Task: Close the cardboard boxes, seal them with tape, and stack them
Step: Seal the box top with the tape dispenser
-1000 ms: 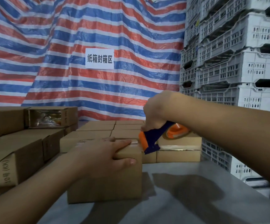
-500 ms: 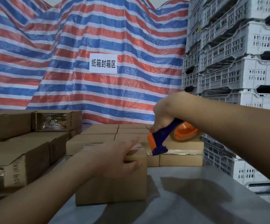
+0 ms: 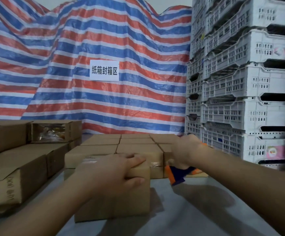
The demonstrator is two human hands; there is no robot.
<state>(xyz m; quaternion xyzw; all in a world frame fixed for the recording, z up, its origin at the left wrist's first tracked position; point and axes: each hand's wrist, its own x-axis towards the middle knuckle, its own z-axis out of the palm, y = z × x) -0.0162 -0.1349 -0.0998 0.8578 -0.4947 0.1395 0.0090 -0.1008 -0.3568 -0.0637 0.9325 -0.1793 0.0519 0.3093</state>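
Cardboard fills our view: the box [image 3: 121, 206] we are working on sits near us on the grey table [image 3: 198, 210]. Our left hand [image 3: 119, 174] lies on its top, fingers over the right edge, thumb against the near side. Our right hand [image 3: 183, 151] grips a blue-and-orange tape dispenser [image 3: 175, 175] just right of the box. Closed boxes [image 3: 121, 145] lie flat beyond; white crates [image 3: 240, 82] are stacked at far right.

Far across the scene, hung as a backdrop: red, white and blue striped tarpaulin [image 3: 121, 48], with white paper sign [image 3: 104, 70] pinned at centre. At right, piled high: white perforated plastic crates [image 3: 250, 82]. Near, underfoot of everything: grey table [image 3: 198, 210].
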